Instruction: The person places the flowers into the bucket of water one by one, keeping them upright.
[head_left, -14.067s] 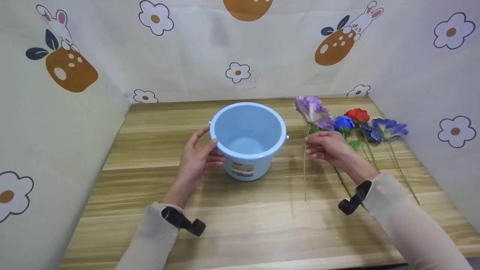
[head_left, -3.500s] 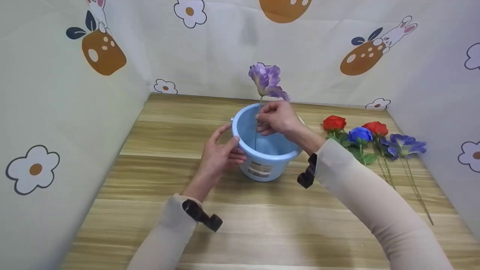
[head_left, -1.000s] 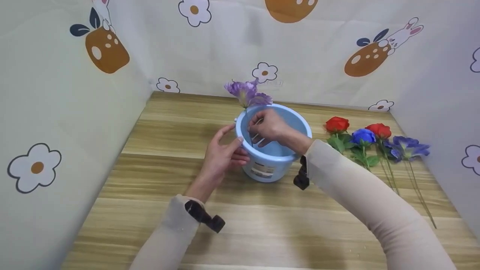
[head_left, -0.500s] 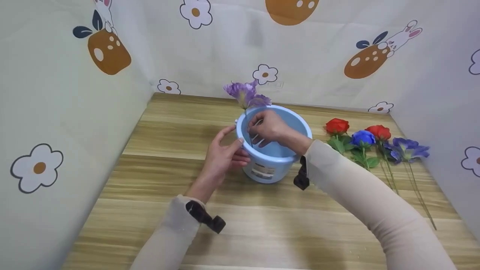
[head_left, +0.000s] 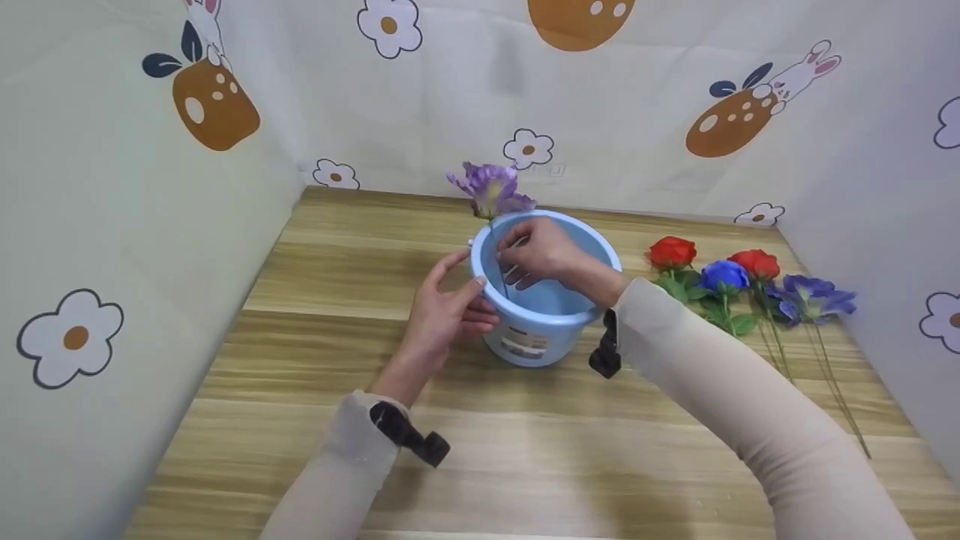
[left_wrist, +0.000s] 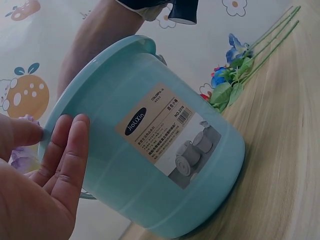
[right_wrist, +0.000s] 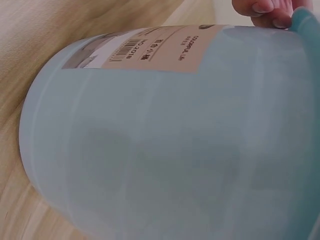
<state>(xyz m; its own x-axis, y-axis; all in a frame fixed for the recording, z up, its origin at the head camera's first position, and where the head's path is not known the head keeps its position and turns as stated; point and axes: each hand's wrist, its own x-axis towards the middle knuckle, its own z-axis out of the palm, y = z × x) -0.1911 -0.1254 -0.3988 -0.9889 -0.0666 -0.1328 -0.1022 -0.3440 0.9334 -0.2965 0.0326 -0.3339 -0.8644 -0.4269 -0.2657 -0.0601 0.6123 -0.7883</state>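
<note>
A light blue bucket (head_left: pixel 551 319) stands upright on the wooden table, its printed label (left_wrist: pixel 162 137) facing the near side. My left hand (head_left: pixel 439 311) grips the rim on the left, thumb on the edge and fingers against the outer wall. Inside the mouth, my right hand (head_left: pixel 540 251) pinches the thin stem of a purple artificial flower (head_left: pixel 491 187). The bloom leans over the bucket's left back rim, and the stem's lower end is inside. In the right wrist view the bucket wall hides the right hand; left fingertips (right_wrist: pixel 272 17) show at the rim.
On the right side of the table (head_left: pixel 525 450) lie a red rose (head_left: pixel 673 253), a blue rose (head_left: pixel 724 277), another red rose (head_left: pixel 756 264) and a blue-violet flower (head_left: pixel 814 298), stems pointing toward me. Patterned walls (head_left: pixel 420 112) enclose the table's back and sides.
The purple flower has gone from right of the bucket to above it, then down inside, leaning left. Over the last second only its bloom shifts slightly. The left hand stays on the rim.
</note>
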